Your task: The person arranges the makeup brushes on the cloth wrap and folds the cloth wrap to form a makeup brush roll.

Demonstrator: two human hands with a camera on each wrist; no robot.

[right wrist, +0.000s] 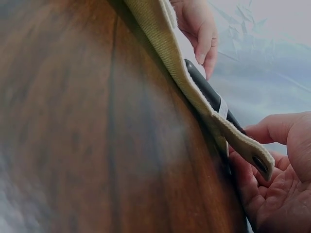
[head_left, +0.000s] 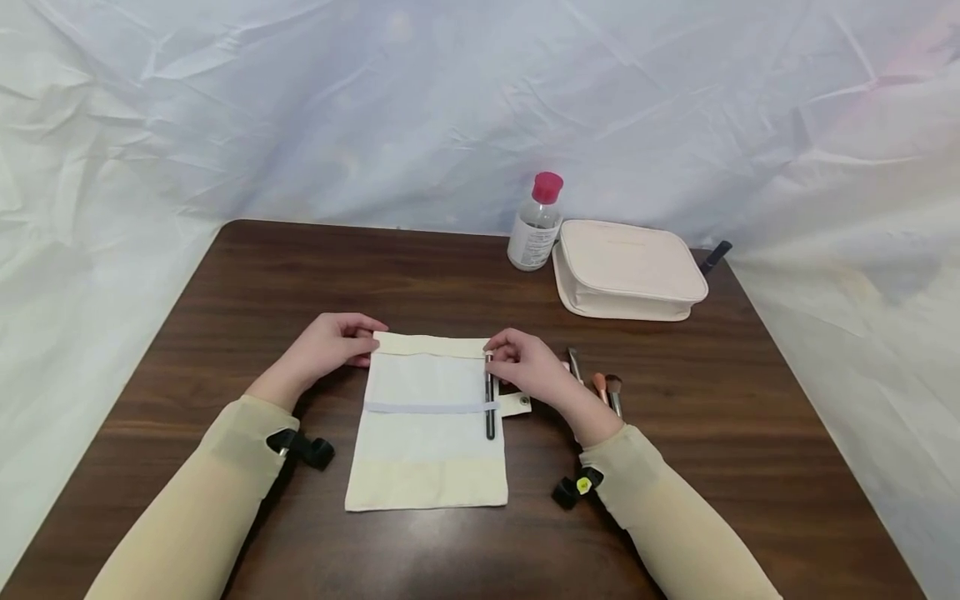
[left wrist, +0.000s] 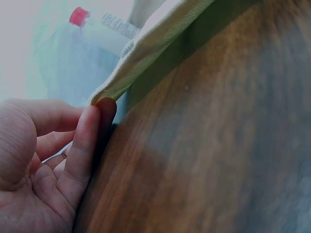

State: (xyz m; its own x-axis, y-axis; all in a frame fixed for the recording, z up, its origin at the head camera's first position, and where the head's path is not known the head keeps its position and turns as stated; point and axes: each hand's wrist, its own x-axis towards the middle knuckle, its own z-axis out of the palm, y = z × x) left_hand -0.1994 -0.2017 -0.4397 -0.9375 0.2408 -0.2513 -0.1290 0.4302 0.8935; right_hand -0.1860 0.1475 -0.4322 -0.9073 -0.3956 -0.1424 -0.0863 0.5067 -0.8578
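Note:
A cream fabric brush roll (head_left: 431,483) lies spread on the table, with a white elastic band across its middle and a snap tab (head_left: 515,405) on its right edge. Under the band, along the right side, lies a black-handled makeup brush (head_left: 490,423). My left hand (head_left: 330,346) pinches the roll's top left corner between thumb and fingers; in the left wrist view the cloth edge (left wrist: 141,58) rises from the fingertips. At the top right corner, my right hand (head_left: 528,362) grips the roll's edge, thumb at the brush's upper end and fingers partly hidden beneath the cloth.
Several makeup brushes (head_left: 614,392) lie right of the roll, partly behind my right forearm. Farther back stand a clear bottle with a red cap (head_left: 536,225) and a pale pouch (head_left: 633,262), with a dark stick-like item (head_left: 716,257) behind the pouch. White sheeting hangs around the table.

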